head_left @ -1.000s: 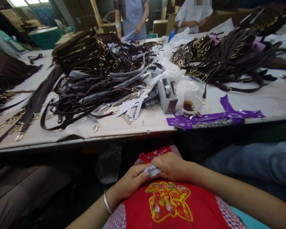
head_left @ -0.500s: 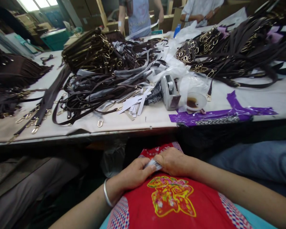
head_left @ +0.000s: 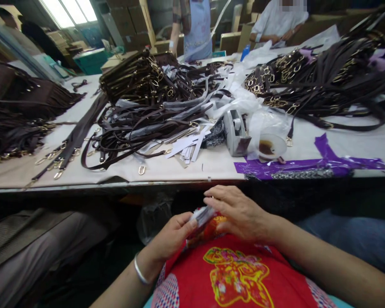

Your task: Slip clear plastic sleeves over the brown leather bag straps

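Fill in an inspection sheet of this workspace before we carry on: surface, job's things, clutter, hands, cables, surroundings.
Surface: table with a pale covering; purple tape along part of its front edge.
Job's things: small translucent bundle, held over the lap; contents unclear.
Clutter: dark strap piles with gold clips, white strips, a tape dispenser, a round dish with brown contents.
Hands: left hand pinches the bundle; right hand is at its upper end, contact unclear.
Cables: nothing seen that is clearly a cable.
Surroundings: people across the table, one in a blue apron; cardboard boxes behind.
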Demonstrator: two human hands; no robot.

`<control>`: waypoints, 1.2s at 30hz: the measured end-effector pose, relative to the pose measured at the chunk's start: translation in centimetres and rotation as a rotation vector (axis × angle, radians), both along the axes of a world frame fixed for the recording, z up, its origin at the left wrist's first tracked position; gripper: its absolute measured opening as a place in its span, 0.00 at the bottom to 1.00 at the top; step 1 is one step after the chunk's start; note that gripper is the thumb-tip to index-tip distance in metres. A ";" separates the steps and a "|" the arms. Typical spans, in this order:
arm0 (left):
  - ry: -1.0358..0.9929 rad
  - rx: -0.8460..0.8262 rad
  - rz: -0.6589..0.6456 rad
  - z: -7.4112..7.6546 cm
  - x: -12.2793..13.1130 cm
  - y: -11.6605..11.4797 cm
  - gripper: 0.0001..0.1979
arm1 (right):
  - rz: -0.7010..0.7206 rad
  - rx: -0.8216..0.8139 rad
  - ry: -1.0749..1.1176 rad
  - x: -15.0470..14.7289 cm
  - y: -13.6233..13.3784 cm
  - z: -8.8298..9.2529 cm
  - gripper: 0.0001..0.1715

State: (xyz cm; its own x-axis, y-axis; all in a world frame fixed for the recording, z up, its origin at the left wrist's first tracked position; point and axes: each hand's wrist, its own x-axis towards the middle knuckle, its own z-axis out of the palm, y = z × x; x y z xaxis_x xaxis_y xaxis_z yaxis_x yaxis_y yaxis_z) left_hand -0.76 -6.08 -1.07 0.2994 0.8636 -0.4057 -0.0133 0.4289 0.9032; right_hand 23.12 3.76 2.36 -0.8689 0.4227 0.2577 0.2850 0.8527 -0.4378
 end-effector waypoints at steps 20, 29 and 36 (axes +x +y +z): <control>-0.051 0.130 -0.089 -1.6 -2.5 -1.4 0.25 | -0.270 0.254 -0.282 -8.8 11.5 -0.8 0.15; -0.039 0.155 -0.070 -2.1 -4.9 -1.9 0.28 | -0.265 0.378 -0.318 -12.2 18.9 -1.0 0.17; 0.021 0.100 0.016 -3.9 -4.2 -2.0 0.30 | -0.425 0.178 -0.083 -10.8 18.0 1.1 0.18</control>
